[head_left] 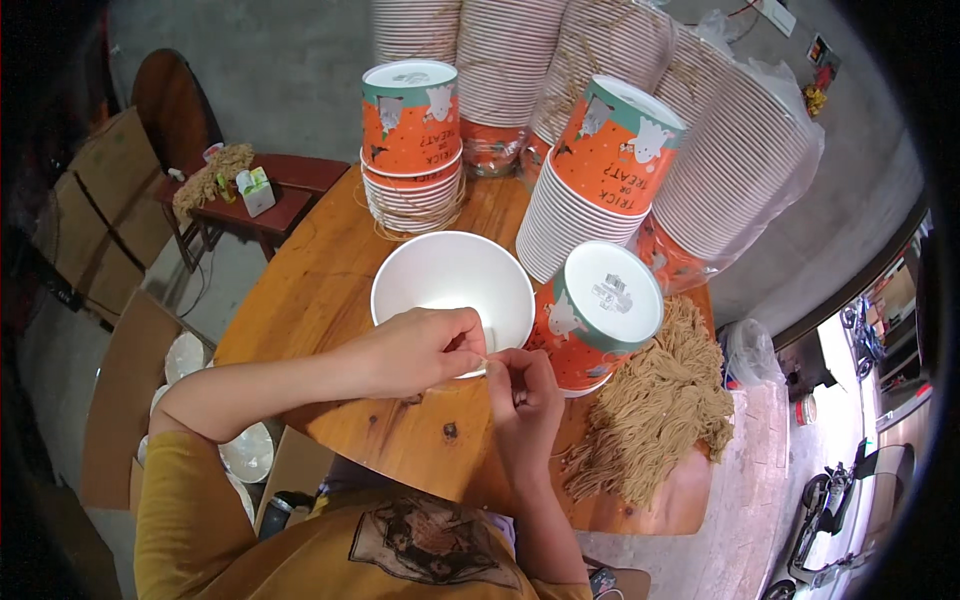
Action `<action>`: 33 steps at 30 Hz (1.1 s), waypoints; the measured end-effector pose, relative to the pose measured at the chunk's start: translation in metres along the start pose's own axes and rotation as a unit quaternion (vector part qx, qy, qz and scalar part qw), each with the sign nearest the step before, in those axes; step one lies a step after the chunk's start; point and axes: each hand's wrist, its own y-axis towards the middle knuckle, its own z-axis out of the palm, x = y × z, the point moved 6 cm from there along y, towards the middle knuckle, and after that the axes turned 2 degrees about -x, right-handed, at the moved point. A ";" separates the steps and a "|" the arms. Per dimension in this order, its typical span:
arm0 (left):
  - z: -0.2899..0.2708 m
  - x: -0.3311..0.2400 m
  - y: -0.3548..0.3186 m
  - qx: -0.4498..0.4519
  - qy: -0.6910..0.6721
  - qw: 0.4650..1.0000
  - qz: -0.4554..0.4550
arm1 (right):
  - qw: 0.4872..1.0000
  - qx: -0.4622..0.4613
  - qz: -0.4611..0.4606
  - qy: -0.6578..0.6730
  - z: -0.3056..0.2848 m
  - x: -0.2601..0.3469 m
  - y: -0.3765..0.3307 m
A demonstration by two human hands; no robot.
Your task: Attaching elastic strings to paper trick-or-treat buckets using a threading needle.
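Observation:
A white-lined paper bucket [440,275] lies tipped on the wooden table, its mouth facing me. My left hand [425,348] reaches across its near rim, thumb and forefinger pinched together. My right hand [527,392] meets it at the rim with its fingers also curled into a pinch. A thin tan bit seems to show between the fingertips, too small to make out. Just right of my hands an orange and green bucket [611,297] stands upside down. Beside it lies a thick bundle of tan cords [660,400].
Upside-down bucket stacks stand behind: a short one [412,120] looped with cord, a taller one [618,140], and several tall stacks [735,150], some in clear plastic. The table [300,290] curves around. Left are a low red table [300,175] and an open carton [125,400].

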 end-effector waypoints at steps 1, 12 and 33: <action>0.000 -0.001 0.000 0.000 0.000 1.000 0.001 | 1.000 0.004 0.012 -0.001 0.000 0.001 0.000; 0.005 -0.004 0.004 -0.009 -0.078 0.997 -0.011 | 0.998 -0.035 -0.047 -0.019 0.001 0.001 -0.001; 0.016 0.019 0.032 0.152 -0.315 0.933 -0.079 | 0.984 -0.077 -0.139 -0.085 -0.005 0.007 -0.007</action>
